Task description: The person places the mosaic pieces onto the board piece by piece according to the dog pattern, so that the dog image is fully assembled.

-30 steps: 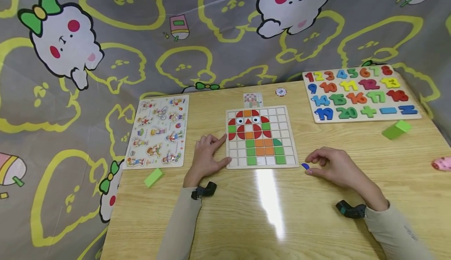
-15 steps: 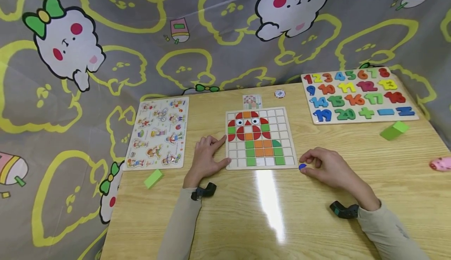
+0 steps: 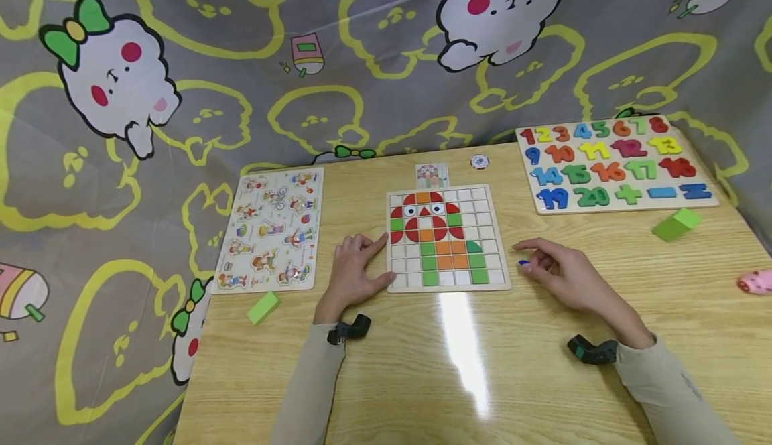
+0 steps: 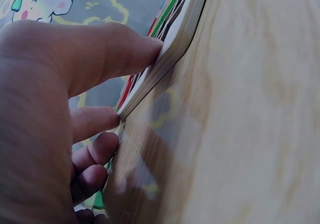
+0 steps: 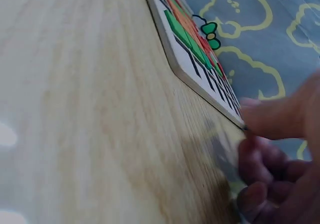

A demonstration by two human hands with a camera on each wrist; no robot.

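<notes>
A square wooden mosaic board lies flat in the middle of the table. Red, green, orange and white tiles form a bird-like figure in its grid. My left hand touches the board's left edge with thumb and index finger spread; in the left wrist view the thumb rests on the rim. Just right of the board, my right hand pinches a small blue tile at the thumb tip, with the index finger stretched out. The hand hides most of that tile, and I cannot make it out in the right wrist view.
A picture card lies against the board's far edge, beside a round chip. Left stands a picture puzzle; at the back right, a number puzzle. Green blocks and a pink toy lie farther out.
My right hand first moved slightly left toward the board with the blue tile. Since then its index finger has stretched out and the tile has turned within the fingers. My left hand has stayed put.
</notes>
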